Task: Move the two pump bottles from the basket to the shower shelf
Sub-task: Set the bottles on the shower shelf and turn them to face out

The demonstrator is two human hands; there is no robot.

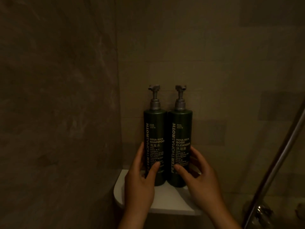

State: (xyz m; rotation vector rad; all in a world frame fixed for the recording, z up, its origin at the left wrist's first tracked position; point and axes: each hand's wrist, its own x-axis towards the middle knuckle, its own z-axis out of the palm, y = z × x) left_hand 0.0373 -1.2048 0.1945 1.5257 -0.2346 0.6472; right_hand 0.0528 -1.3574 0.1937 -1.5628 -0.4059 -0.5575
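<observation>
Two dark green pump bottles with grey pumps stand upright and touching on the white shower shelf in the wall corner. The left one is the shampoo bottle; the right one is the body cleanser bottle. My left hand wraps the lower part of the shampoo bottle, thumb across its front. My right hand curls around the lower part of the body cleanser bottle, fingers on its side and front. The basket is out of view.
Dim tiled walls meet in a corner just behind the bottles. A metal shower rail or hose runs diagonally at the right, with a chrome fitting near its lower end.
</observation>
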